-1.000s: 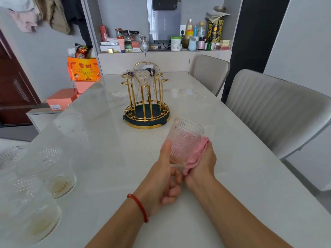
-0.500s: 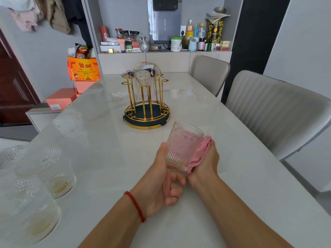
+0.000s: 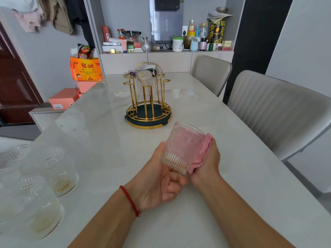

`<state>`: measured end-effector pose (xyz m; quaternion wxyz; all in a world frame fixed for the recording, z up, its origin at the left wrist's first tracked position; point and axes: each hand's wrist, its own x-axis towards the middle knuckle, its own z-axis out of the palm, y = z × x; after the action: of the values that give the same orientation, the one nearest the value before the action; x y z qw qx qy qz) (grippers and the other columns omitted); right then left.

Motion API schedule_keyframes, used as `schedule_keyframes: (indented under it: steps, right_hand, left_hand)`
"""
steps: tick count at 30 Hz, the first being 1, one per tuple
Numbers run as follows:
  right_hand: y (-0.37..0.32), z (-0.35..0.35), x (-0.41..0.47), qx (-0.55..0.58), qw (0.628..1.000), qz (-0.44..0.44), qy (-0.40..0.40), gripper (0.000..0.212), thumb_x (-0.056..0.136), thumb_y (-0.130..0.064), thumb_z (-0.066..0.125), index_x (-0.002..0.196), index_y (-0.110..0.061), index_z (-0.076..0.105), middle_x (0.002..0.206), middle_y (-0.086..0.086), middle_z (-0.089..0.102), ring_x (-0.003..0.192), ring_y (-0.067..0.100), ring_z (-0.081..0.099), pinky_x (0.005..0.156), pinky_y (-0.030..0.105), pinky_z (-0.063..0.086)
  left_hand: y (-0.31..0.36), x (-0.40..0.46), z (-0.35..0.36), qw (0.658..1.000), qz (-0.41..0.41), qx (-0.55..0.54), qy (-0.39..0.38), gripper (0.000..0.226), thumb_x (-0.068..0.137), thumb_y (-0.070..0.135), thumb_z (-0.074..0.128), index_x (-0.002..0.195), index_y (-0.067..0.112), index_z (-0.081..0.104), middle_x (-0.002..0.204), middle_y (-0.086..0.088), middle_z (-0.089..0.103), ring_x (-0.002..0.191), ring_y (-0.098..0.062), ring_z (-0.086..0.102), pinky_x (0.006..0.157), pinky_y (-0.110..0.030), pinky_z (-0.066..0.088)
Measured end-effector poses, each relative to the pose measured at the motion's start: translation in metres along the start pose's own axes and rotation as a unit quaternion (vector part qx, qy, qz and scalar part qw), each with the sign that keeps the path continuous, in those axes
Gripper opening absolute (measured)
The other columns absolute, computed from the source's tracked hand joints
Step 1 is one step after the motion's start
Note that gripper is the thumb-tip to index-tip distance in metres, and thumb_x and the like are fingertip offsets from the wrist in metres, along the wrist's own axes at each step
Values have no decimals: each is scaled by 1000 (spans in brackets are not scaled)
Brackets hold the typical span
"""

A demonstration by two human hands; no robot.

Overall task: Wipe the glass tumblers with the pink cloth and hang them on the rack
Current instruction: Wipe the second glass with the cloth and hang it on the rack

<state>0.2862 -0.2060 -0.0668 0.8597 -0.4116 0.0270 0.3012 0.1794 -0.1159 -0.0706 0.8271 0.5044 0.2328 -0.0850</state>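
At ten o'clock the orange box carries red characters and smaller print, too blurred to read. The yellow-black tin at one o'clock bears lettering, and the pink box a barcode label; neither is legible.

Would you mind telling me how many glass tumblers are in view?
5: one in the hands, one upside down on the rack, three at the table's near-left. More may sit out of frame.
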Motion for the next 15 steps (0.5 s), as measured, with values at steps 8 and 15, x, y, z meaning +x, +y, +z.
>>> schedule_keyframes:
  steps: [8, 15]
  right_hand:
    - [-24, -2, 3, -45, 988, -144, 30, 36, 101, -50, 45, 95, -26, 71, 92, -3, 75, 88, 16, 70, 76, 33, 53]
    - [-10, 5, 1, -280, 930, -229, -62, 55, 108, -46, 26, 131, -8, 58, 117, -4, 71, 97, 4, 71, 76, 18, 58]
  left_hand:
    - [8, -6, -20, 955, 178, 181, 152, 71, 90, 78, 34, 125, 18, 53, 86, -14, 57, 56, -20, 52, 55, -35, 48]
    - [11, -1, -20, 941, 213, 176, 196, 62, 102, 66, 23, 120, 18, 58, 72, -9, 50, 48, -13, 45, 44, -25, 39]
